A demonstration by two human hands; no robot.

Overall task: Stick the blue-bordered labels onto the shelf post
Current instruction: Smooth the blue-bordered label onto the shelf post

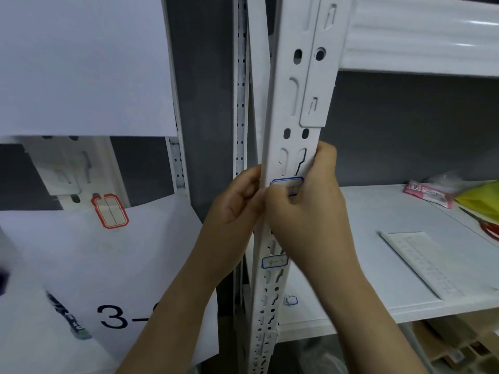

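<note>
Right hand (305, 203) curled round shelf post (294, 109), thumb pressing upper blue-bordered label (286, 181) onto its front. Left hand (236, 198) curled, thumb against the post's left edge. Second label (274, 262) stuck lower down.

Two hands show, a left hand (235, 203) and a right hand (305, 211); there are three blue-bordered labels, an upper label (286, 181) and a lower label (274, 262) on the one near shelf post (293, 109), and a third label (291, 300) just beside it; one red-bordered label (110, 211) is at the left. Two white paper sheets are there, an upper sheet (81, 63) and a lower sheet (121, 265); the shelf (378, 211) bears one backing sheet (415, 260), one pink packet (429, 194) and one yellow bag (483, 201).
</note>
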